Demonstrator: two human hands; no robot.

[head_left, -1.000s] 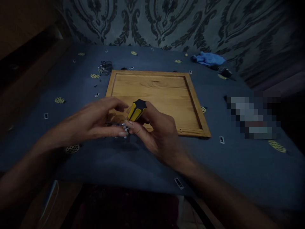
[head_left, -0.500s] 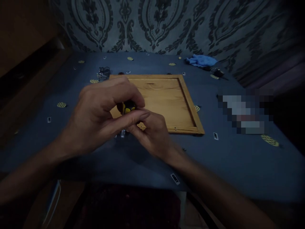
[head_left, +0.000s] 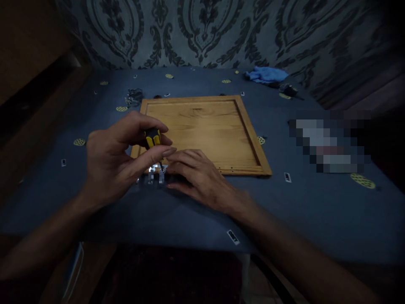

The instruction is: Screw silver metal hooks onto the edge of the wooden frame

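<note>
My left hand is closed round the black and yellow handle of a screwdriver. The tool points down, its tip by a silver metal hinge at the near edge of a framed wooden panel. Just right of the hinge, my right hand lies over the panel's near edge, fingers stretched out and thumb apart from them. Its fingertips are close to the hinge; whether they touch it I cannot tell. The panel lies flat on the dark blue tablecloth.
Small metal parts lie behind the panel's left corner. At the back right are a blue cloth and a dark tool-like object. A blurred-out item rests on the right. A patterned wall borders the table's far side.
My hands, close together above the panel's near edge before, have parted. My left hand has moved left with the screwdriver; my right hand's fingers have spread out beside the hinge, which now shows.
</note>
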